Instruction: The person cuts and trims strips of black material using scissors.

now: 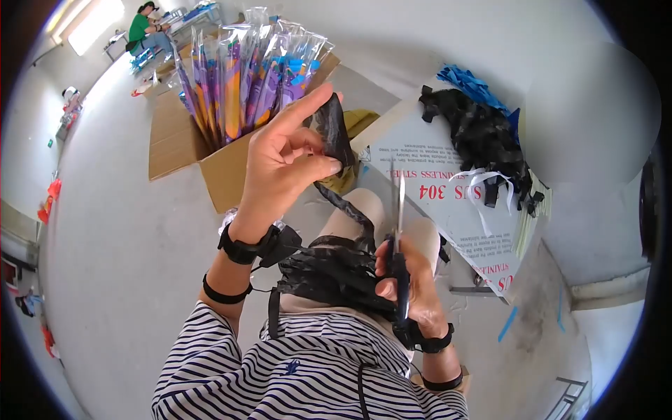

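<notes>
My left hand (276,157) is raised in front of me, pinching a black fabric strip (334,133) between thumb and fingers, with the index finger stretched upward. The strip hangs down toward a bundle of black fabric strips (329,276) on my lap. In my right hand (420,283) is a pair of scissors (400,262) with black handles, blades pointing up and apart from the strip. Whether the blades are fully closed is hard to make out.
A cardboard box (171,136) ahead holds several clear-wrapped purple and orange packages (234,87). On the right, a film-covered table (448,157) bears a black strip pile (483,129) and blue strips (472,85). A person in green (140,28) sits far off.
</notes>
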A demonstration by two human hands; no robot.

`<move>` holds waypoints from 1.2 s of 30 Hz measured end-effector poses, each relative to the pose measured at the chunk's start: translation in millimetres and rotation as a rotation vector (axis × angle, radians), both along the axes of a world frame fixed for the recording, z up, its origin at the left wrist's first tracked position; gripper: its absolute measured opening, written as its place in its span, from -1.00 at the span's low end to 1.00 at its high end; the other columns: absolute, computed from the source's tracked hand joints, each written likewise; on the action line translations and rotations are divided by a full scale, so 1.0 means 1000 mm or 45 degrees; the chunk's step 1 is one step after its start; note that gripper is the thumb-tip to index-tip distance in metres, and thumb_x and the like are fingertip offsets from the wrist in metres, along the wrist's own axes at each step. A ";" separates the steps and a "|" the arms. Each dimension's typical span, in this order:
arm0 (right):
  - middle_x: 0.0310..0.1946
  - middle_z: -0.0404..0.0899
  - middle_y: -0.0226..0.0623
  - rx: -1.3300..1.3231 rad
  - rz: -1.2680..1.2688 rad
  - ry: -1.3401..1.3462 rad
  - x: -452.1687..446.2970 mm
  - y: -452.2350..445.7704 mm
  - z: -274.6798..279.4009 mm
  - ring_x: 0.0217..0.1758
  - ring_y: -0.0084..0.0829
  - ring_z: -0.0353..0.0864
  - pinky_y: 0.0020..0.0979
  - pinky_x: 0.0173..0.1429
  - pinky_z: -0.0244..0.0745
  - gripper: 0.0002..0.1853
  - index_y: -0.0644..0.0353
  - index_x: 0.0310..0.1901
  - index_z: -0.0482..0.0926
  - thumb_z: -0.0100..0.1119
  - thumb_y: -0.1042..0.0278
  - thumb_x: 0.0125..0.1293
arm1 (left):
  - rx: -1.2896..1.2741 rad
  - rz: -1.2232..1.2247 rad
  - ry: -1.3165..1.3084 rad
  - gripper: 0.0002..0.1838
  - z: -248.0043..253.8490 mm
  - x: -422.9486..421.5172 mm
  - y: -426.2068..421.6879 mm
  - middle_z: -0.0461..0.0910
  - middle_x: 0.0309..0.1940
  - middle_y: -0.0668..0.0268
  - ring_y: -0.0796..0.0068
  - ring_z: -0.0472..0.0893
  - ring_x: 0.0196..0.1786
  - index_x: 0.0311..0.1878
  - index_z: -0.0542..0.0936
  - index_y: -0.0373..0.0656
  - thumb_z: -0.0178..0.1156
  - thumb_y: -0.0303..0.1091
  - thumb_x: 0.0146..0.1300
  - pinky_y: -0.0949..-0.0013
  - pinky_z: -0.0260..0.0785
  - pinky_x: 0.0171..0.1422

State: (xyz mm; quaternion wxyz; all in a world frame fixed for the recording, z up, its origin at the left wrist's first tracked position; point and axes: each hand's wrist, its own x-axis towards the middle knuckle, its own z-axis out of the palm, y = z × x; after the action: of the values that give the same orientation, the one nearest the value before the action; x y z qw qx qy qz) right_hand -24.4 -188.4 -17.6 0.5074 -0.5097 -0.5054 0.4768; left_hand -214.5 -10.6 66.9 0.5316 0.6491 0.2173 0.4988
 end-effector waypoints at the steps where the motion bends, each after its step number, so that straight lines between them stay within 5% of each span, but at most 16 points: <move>1: -0.32 0.50 -0.38 -0.005 0.008 -0.007 -0.004 -0.001 -0.002 -0.26 -0.49 0.52 -0.43 -0.10 0.50 -0.22 0.25 -0.05 0.51 0.67 -0.22 -0.05 | 0.035 -0.025 0.015 -0.12 -0.002 0.000 0.001 0.50 0.40 0.19 0.75 0.58 -0.23 0.51 0.37 -0.23 0.26 -0.81 0.01 0.54 0.50 -0.02; 7: -0.43 0.38 -0.31 0.066 0.045 -0.168 -0.013 0.000 -0.008 -0.35 -0.30 0.47 -0.33 -0.17 0.42 -0.21 0.29 -0.11 0.52 0.58 -0.32 -0.03 | 0.062 -0.048 0.129 -0.05 0.005 0.003 -0.010 0.45 0.45 0.23 0.72 0.59 -0.26 0.55 0.34 -0.14 0.27 -0.78 -0.04 0.54 0.48 -0.02; 9: -0.32 0.46 -0.45 0.008 0.114 -0.189 -0.012 0.002 -0.010 -0.24 -0.60 0.46 -0.54 -0.13 0.41 -0.12 0.26 -0.03 0.50 0.58 -0.41 -0.08 | 0.041 -0.056 0.147 -0.04 0.005 0.004 -0.012 0.44 0.46 0.24 0.71 0.59 -0.25 0.55 0.34 -0.13 0.27 -0.77 -0.04 0.53 0.48 -0.03; 16: -0.40 0.38 -0.48 0.007 0.071 -0.189 -0.020 0.005 0.006 -0.35 -0.61 0.35 -0.53 -0.26 0.28 -0.26 0.26 -0.17 0.51 0.46 -0.40 0.12 | 0.022 -0.153 0.125 -0.03 -0.002 0.007 -0.013 0.41 0.48 0.24 0.69 0.60 -0.23 0.56 0.32 -0.13 0.25 -0.79 -0.05 0.52 0.51 -0.02; 18: -0.53 0.33 -0.34 0.054 -0.001 -0.224 -0.021 0.005 0.005 -0.45 -0.45 0.36 -0.39 -0.35 0.27 -0.49 0.29 -0.32 0.47 0.54 -0.01 0.18 | 0.004 -0.160 0.113 -0.02 -0.003 0.007 -0.013 0.41 0.48 0.24 0.70 0.60 -0.23 0.56 0.32 -0.13 0.25 -0.80 -0.05 0.52 0.51 -0.02; 26: -0.59 0.43 -0.41 -0.054 -0.025 0.025 -0.027 0.000 0.007 -0.51 -0.57 0.39 -0.44 -0.40 0.28 -0.58 0.27 -0.37 0.53 0.52 0.08 0.22 | -0.072 -0.248 0.022 0.02 -0.005 0.005 -0.010 0.32 0.54 0.11 0.64 0.64 -0.10 0.58 0.21 -0.27 0.25 -0.86 -0.06 0.51 0.55 -0.01; 30: -0.52 0.55 -0.48 -0.080 0.007 0.041 -0.023 -0.003 0.007 -0.54 -0.72 0.50 -0.67 -0.44 0.38 -0.56 0.29 -0.30 0.59 0.46 0.01 0.31 | -0.121 -0.255 -0.013 -0.01 -0.002 0.006 -0.012 0.37 0.51 0.16 0.67 0.61 -0.20 0.58 0.24 -0.21 0.27 -0.83 -0.01 0.52 0.52 -0.03; 36: -0.53 0.57 -0.49 -0.069 -0.014 0.064 -0.027 -0.005 0.012 -0.57 -0.74 0.49 -0.69 -0.46 0.38 -0.58 0.27 -0.31 0.60 0.49 0.03 0.28 | -0.131 -0.261 -0.012 -0.01 0.001 0.005 -0.014 0.35 0.52 0.16 0.66 0.61 -0.19 0.59 0.23 -0.21 0.27 -0.84 0.00 0.51 0.52 -0.02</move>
State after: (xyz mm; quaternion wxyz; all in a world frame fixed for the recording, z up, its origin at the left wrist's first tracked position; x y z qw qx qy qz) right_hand -51.0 -193.6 -5.6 0.5087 -0.5137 -0.4766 0.5002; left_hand -209.6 -24.8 67.7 0.6134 0.6374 0.1725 0.4332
